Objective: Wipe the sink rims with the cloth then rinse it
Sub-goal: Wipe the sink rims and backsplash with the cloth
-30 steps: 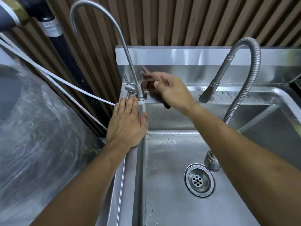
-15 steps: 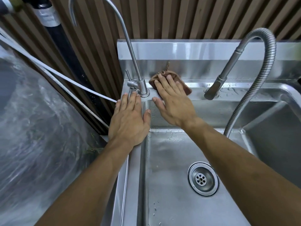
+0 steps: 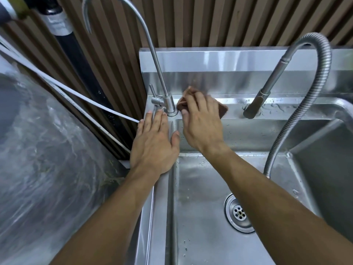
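Brown cloth (image 3: 221,109) lay on the back rim of the sink (image 3: 235,109), near its back-left corner, just beside the base of the slim gooseneck tap (image 3: 171,109). Right hand (image 3: 200,123) pressed it down, fingers mostly straight and spread over it; half a second earlier the cloth sat slightly further from the tap, so the stroke had run leftward. Left hand (image 3: 154,144) stayed flat and open on the left rim, holding nothing. Judgement: back-rim wiping just begun; droplets remained around the flexible hose faucet (image 3: 254,106) to the right. Rinsing not yet started; basin drain (image 3: 239,213) dry-looking.
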Available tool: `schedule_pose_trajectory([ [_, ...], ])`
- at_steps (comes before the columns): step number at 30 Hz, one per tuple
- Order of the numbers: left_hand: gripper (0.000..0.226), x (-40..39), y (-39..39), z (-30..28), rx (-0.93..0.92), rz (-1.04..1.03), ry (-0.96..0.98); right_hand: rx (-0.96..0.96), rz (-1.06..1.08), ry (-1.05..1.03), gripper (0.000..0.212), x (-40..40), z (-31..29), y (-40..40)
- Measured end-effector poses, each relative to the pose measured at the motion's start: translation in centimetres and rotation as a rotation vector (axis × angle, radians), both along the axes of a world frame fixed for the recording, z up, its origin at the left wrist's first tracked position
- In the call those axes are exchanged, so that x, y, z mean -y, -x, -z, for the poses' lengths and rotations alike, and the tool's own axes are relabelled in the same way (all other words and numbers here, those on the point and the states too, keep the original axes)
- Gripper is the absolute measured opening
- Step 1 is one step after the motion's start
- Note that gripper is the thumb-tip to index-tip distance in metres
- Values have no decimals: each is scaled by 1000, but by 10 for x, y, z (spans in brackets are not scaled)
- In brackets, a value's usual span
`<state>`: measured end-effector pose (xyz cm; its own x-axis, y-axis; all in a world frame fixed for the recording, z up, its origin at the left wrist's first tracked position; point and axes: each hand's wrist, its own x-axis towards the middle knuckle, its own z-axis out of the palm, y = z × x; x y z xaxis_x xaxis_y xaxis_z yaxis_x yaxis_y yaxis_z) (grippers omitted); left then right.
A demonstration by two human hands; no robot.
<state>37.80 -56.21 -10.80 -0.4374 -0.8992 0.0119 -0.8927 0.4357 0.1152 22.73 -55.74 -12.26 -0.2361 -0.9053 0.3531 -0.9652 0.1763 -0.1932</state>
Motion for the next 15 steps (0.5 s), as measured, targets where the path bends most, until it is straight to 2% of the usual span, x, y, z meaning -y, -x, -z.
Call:
schedule_pose_trajectory([
  [4, 72, -1, -1, -2, -18, -49, 1, -82, -255, -25, 53, -9, 10, 21],
  [8, 72, -1, 1, -2, -26, -66, -17, -77, -26, -92, 64, -28, 8, 51],
  [10, 72, -1, 1, -1, -26, -63, -19, -46, -11, -96, 69, -23, 7, 34],
  [13, 72, -2, 0, -1, -21, -67, -11, -49, -234, -133, 72, 0, 2, 10],
  [15, 71, -1, 0, 1, -25, -61, -11, -70, -302, -153, 68, 5, -4, 13],
])
